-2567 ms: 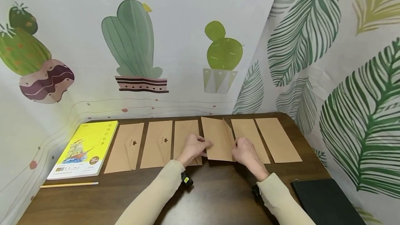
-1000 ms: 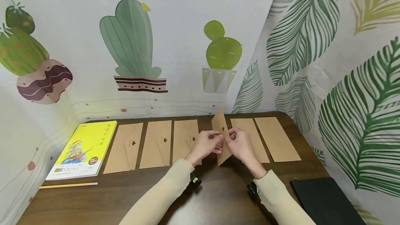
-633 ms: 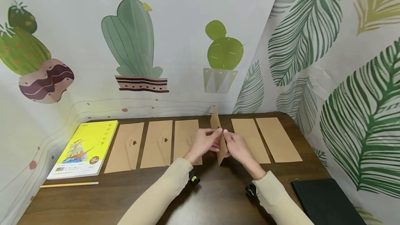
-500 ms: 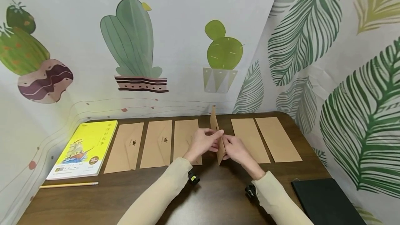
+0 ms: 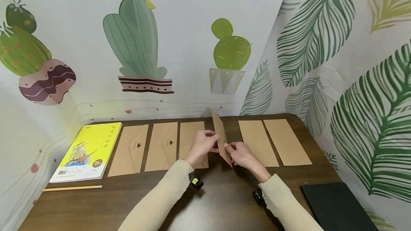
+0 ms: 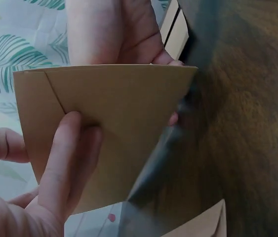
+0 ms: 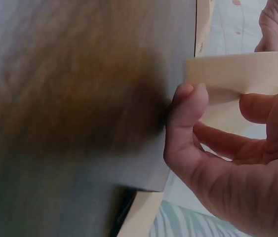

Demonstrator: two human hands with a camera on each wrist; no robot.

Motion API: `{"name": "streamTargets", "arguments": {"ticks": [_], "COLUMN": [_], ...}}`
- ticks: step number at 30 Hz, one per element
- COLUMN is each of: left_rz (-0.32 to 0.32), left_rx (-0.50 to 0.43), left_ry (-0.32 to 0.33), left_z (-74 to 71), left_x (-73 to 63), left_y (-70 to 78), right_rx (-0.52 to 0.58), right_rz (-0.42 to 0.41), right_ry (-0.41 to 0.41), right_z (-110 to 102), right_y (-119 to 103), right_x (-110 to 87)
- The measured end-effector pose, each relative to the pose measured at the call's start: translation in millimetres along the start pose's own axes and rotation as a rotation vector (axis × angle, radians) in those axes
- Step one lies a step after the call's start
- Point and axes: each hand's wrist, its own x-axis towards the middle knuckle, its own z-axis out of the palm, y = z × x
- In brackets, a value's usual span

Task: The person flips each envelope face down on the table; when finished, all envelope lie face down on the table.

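Note:
Both hands hold a brown kraft envelope (image 5: pixel 219 129) raised on its edge above the desk, its top leaning left. In the head view its plain face shows; a slanting flap line appears on the other face in the left wrist view. My left hand (image 5: pixel 202 147) holds it from the left, two fingers (image 6: pixel 65 143) lying against the flap side. From the right, my right hand (image 5: pixel 241 153) pinches the near part, thumb on the plain face. Left of it lie crown-printed envelopes (image 5: pixel 161 145) and one partly covered envelope (image 5: pixel 191 131). Two plain envelopes (image 5: pixel 258 142) (image 5: pixel 287 142) lie to the right.
A yellow book (image 5: pixel 88 149) lies at the desk's left end, with a pencil (image 5: pixel 72 188) in front of it. A black flat pad (image 5: pixel 337 202) is at the front right. The patterned wall covering (image 5: pixel 189 45) rises directly behind the brown desk (image 5: pixel 218 202).
The envelope was lifted from nearly flat, plain side up, to upright between both hands. Over the last half second it has tipped left, showing its plain face, and the left hand has shifted left.

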Motion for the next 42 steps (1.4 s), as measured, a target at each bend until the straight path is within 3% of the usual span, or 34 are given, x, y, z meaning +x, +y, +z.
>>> {"name": "streamTargets", "arguments": {"ticks": [6, 10, 17, 23, 25, 27, 29, 32, 35, 38, 42], "left_rz": [-0.012, -0.024, -0.049, -0.019, -0.018, -0.008, 0.006, 0.045, 0.068, 0.06, 0.079], "left_rx": [-0.029, 0.049, 0.278, 0.591, 0.703, 0.822, 0.901, 0.982, 1.017, 1.017, 1.038], "left_ry": [0.03, 0.053, 0.047, 0.054, 0.066, 0.079, 0.085, 0.082, 0.07, 0.057, 0.049], "left_z": [-4.4, -6.6, -5.0, 3.5, 7.4, 11.4, 13.7, 16.2, 17.9, 20.5, 21.8], "left_x": [0.1, -0.2, -0.7, 4.2, 6.3, 11.7, 26.6, 48.1, 56.8, 52.9, 59.6], "left_y": [-1.8, -5.5, -12.7, -11.4, -11.5, -14.8, -29.0, -49.6, -60.1, -56.7, -63.9], "right_rx": [-0.082, -0.134, -0.265, -0.325, -0.354, -0.382, -0.406, -0.455, -0.504, -0.514, -0.496], "right_rz": [0.002, 0.001, -0.017, -0.026, -0.016, -0.01, 0.01, -0.008, -0.037, -0.037, -0.003], "right_ry": [0.075, 0.115, 0.196, 0.229, 0.227, 0.215, 0.194, 0.196, 0.219, 0.236, 0.235], "right_z": [-8.1, -13.7, -8.7, -3.9, -5.1, -4.7, -4.7, 0.2, 2.7, -1.8, -9.1], "right_y": [3.3, 10.9, 52.6, 54.8, 44.3, 46.2, 43.4, 59.7, 65.1, 45.3, 13.9], "right_x": [0.4, 4.5, 35.7, 39.0, 31.4, 32.9, 32.8, 47.2, 51.5, 36.3, 11.9]}}
